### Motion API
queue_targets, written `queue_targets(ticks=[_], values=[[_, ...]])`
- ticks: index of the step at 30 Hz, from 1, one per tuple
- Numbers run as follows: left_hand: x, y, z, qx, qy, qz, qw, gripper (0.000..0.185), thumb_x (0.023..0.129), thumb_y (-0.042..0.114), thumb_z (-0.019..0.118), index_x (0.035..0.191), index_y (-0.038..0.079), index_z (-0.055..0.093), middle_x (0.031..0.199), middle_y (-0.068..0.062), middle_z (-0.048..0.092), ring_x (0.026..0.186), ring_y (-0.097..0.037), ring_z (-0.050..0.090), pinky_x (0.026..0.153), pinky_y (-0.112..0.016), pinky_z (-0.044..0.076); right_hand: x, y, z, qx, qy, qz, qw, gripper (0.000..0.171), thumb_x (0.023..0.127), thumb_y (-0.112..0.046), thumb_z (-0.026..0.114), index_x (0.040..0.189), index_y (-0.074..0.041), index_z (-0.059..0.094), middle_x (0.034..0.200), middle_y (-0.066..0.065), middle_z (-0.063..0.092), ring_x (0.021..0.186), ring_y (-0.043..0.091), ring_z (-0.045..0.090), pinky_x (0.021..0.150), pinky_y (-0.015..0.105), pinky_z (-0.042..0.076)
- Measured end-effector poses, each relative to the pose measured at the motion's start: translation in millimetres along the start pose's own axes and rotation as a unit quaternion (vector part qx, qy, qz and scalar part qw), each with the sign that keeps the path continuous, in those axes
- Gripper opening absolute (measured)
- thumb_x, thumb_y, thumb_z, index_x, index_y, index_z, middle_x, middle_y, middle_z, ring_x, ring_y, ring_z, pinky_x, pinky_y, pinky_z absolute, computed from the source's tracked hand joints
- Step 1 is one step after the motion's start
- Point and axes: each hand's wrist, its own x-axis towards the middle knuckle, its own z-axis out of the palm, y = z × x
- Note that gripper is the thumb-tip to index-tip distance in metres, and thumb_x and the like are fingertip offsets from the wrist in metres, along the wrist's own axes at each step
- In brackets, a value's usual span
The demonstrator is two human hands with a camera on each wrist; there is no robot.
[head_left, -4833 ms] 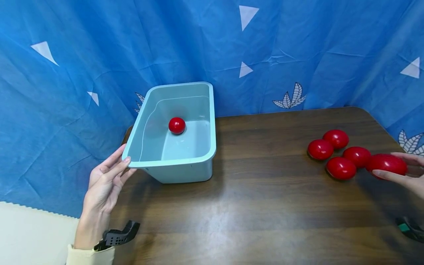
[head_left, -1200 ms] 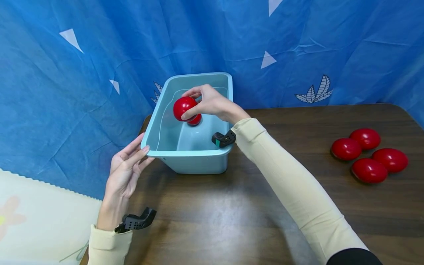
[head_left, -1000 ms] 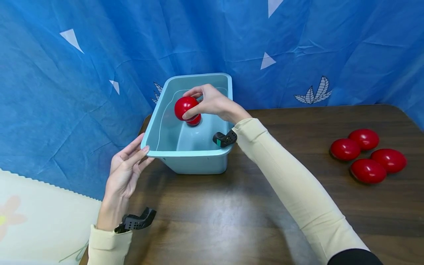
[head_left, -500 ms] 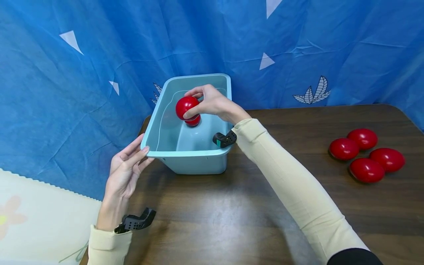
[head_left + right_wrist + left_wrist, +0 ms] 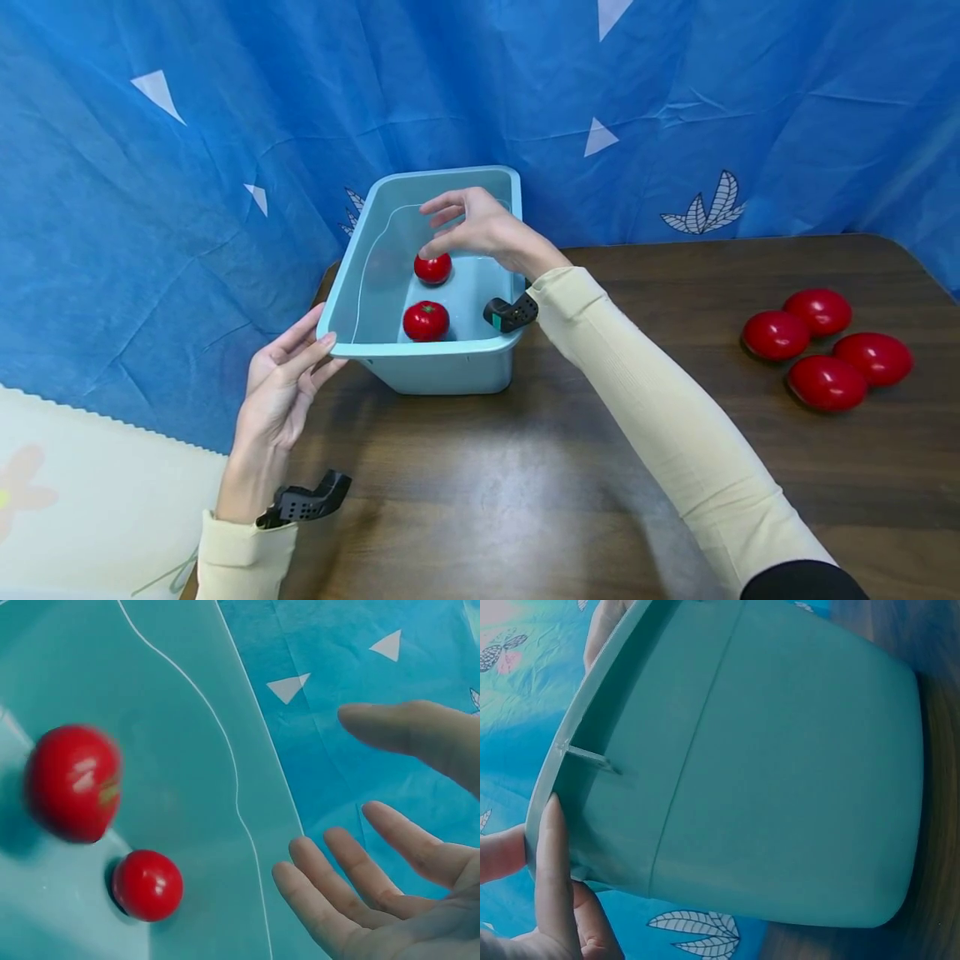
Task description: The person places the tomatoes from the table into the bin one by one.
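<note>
The right hand (image 5: 483, 223) hangs over the blue bin (image 5: 423, 349), thumb and fingers apart, near a red fruit (image 5: 433, 271); a red tomato (image 5: 426, 322) sits by the bin's near edge. The left hand (image 5: 281, 392) pinches its near left corner. The bin stands by the worktop's (image 5: 525, 467) far left corner, four red fruits (image 5: 827, 383) towards its far right.

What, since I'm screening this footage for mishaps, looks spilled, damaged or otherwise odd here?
Nothing stands out. Two red tomatoes lie in the tub, its rim held by the left hand; four similar red items sit grouped on the table. I see no spill or damage. The blue cloth is creased, but that looks ordinary.
</note>
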Motion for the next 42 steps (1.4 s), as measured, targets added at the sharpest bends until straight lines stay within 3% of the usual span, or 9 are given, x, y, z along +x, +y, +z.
queue_targets(ticks=[4,9,15,25,34,42], values=[[-1.0,0.0,1.0,0.003,0.002,-0.003,1.0000,0.043,0.101,-0.006,0.063,0.141,0.007,0.058,0.124,-0.010,0.065,0.108,-0.019,0.074,0.089,-0.031,0.061,-4,0,-2,-0.008,-0.008,-0.008,1.000,0.065,0.088,-0.012,0.085,0.147,-0.014,0.058,0.143,0.011,0.058,0.128,0.027,0.055,0.106,0.047,0.053],[-1.7,0.4,2.1,0.012,0.006,-0.007,0.9999,0.047,0.101,-0.004,0.064,0.146,0.005,0.054,0.126,-0.008,0.066,0.111,-0.019,0.073,0.090,-0.032,0.061,-10,-1,-4,-0.011,-0.011,-0.017,1.000,0.066,0.087,-0.013,0.085,0.147,-0.015,0.058,0.144,0.010,0.058,0.125,0.026,0.060,0.106,0.047,0.054],[-2.2,0.2,-2.7,-0.013,-0.006,0.005,0.9999,0.050,0.100,-0.007,0.064,0.148,0.002,0.055,0.123,-0.009,0.068,0.109,-0.018,0.074,0.091,-0.033,0.060,-16,-1,-6,-0.006,-0.010,-0.030,0.999,0.069,0.086,-0.013,0.085,0.149,-0.015,0.056,0.146,0.009,0.057,0.126,0.025,0.061,0.102,0.044,0.057],[-1.7,-1.9,-15.6,-0.022,-0.018,0.008,0.9996,0.040,0.101,-0.008,0.062,0.138,0.006,0.066,0.126,-0.009,0.069,0.109,-0.019,0.074,0.090,-0.033,0.061,-36,19,-24,0.035,0.029,-0.065,0.997,0.059,0.092,-0.016,0.083,0.146,-0.013,0.059,0.138,0.009,0.063,0.121,0.025,0.065,0.105,0.044,0.056],[-0.6,-3.9,-16.9,-0.026,-0.031,0.015,0.9990,0.040,0.101,-0.010,0.059,0.138,0.006,0.065,0.129,-0.010,0.066,0.111,-0.020,0.074,0.090,-0.032,0.060,-94,47,-66,0.024,0.090,-0.067,0.993,0.060,0.094,-0.017,0.081,0.148,-0.013,0.056,0.141,0.010,0.060,0.128,0.028,0.060,0.108,0.051,0.052],[-2.5,4.0,-22.4,-0.058,-0.042,0.028,0.9970,0.042,0.101,-0.014,0.056,0.136,0.005,0.068,0.131,-0.012,0.066,0.112,-0.023,0.074,0.090,-0.033,0.060,-160,84,-108,-0.042,0.146,-0.011,0.988,0.060,0.096,-0.023,0.080,0.149,-0.014,0.054,0.140,0.011,0.060,0.127,0.028,0.060,0.093,0.015,0.055]])
